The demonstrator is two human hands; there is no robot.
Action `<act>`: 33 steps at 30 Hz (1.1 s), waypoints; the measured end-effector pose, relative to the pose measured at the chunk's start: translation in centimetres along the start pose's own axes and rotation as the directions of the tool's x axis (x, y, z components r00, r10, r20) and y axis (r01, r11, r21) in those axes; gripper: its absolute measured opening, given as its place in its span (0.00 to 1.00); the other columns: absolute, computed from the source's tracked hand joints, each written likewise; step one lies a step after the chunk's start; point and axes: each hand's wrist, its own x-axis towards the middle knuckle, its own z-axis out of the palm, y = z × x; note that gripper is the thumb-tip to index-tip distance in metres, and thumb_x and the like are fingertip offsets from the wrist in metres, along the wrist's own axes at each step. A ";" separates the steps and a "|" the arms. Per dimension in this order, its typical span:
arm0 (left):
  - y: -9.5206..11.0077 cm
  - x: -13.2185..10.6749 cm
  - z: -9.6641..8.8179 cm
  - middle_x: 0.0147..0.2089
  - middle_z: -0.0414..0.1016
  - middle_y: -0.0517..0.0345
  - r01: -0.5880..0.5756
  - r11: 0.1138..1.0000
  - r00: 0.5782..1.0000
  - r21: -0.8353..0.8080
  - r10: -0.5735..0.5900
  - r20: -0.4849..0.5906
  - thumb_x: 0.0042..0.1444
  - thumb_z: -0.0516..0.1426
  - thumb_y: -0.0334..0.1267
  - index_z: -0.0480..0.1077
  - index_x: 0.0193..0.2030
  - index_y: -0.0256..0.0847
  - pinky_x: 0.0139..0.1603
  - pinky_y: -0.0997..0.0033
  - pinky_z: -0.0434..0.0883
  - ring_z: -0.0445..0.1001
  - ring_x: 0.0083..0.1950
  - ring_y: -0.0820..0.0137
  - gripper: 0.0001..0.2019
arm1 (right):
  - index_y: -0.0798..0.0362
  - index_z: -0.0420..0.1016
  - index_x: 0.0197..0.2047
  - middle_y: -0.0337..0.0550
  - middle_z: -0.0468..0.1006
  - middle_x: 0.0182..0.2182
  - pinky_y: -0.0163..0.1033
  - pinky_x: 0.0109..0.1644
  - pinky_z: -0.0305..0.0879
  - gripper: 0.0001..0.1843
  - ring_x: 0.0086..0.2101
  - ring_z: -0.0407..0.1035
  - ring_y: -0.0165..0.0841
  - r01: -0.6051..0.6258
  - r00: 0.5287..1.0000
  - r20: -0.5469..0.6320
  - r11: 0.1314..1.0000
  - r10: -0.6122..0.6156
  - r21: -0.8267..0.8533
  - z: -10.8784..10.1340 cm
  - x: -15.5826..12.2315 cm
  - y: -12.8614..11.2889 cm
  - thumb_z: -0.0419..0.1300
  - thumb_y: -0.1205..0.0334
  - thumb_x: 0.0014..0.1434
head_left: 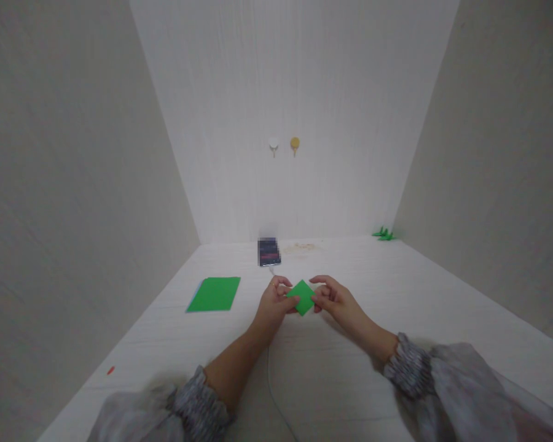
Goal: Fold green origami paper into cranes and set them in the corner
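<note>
A small green paper diamond (303,293), seemingly a folded sheet, is held up between my two hands over the white table. My left hand (277,297) pinches its left corner, thumb on the near face. On the opposite corner, my right hand (330,297) grips with thumb and curled fingers, its index finger lifted off the paper. The paper's back side is hidden from me. To the left of my hands lies a stack of square green paper (215,293), flat on the table.
A phone (269,252) stands near the back wall, its white cable (271,380) running toward me beneath my left arm. Small green folded paper pieces (384,234) sit in the back right corner. A red bit (111,370) lies at the left edge. Two hooks (295,143) are on the wall.
</note>
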 end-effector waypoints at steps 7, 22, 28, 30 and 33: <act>0.4 -0.8 -0.2 0.28 0.73 0.58 0.024 1.000 0.995 -0.001 -0.024 0.093 0.39 0.62 0.33 0.69 0.37 0.34 0.35 0.73 0.65 0.70 0.29 0.74 0.15 | 0.55 0.72 0.30 0.38 0.73 0.22 0.36 0.34 0.62 0.10 0.25 0.67 0.29 -0.022 1.000 -0.006 1.000 0.022 0.002 -0.8 -0.4 -0.7 0.61 0.58 0.45; 0.5 -1.0 -0.4 0.29 0.75 0.57 0.029 1.000 0.990 -0.006 -0.028 0.138 0.35 0.64 0.31 0.71 0.35 0.36 0.33 0.74 0.64 0.70 0.29 0.74 0.16 | 0.56 0.73 0.28 0.37 0.73 0.21 0.36 0.35 0.61 0.10 0.25 0.67 0.28 -0.020 1.000 0.013 0.999 0.020 0.041 -1.0 -0.5 -0.5 0.62 0.58 0.44; 0.6 -1.1 -0.2 0.28 0.74 0.57 0.046 0.999 0.992 -0.007 -0.045 0.120 0.36 0.63 0.34 0.71 0.34 0.35 0.32 0.74 0.64 0.70 0.28 0.74 0.15 | 0.55 0.73 0.28 0.38 0.74 0.22 0.35 0.34 0.62 0.09 0.25 0.67 0.28 -0.030 0.999 0.021 0.997 0.028 0.071 -1.0 -0.6 -0.4 0.63 0.60 0.43; 0.6 -1.0 -0.2 0.28 0.74 0.56 0.048 0.999 0.993 -0.005 -0.047 0.107 0.36 0.63 0.35 0.71 0.34 0.35 0.32 0.74 0.64 0.69 0.28 0.74 0.15 | 0.55 0.73 0.29 0.38 0.74 0.22 0.35 0.34 0.62 0.08 0.25 0.67 0.28 -0.027 0.999 0.033 0.995 0.024 0.092 -0.9 -0.6 -0.3 0.63 0.61 0.43; 0.6 -0.9 -0.2 0.27 0.74 0.56 0.054 0.998 0.996 0.021 -0.055 0.067 0.38 0.63 0.38 0.71 0.32 0.34 0.32 0.74 0.64 0.69 0.27 0.74 0.13 | 0.55 0.73 0.29 0.38 0.74 0.23 0.36 0.34 0.63 0.08 0.25 0.67 0.28 -0.032 0.999 0.043 0.995 0.028 0.096 -0.8 -0.6 -0.4 0.63 0.62 0.43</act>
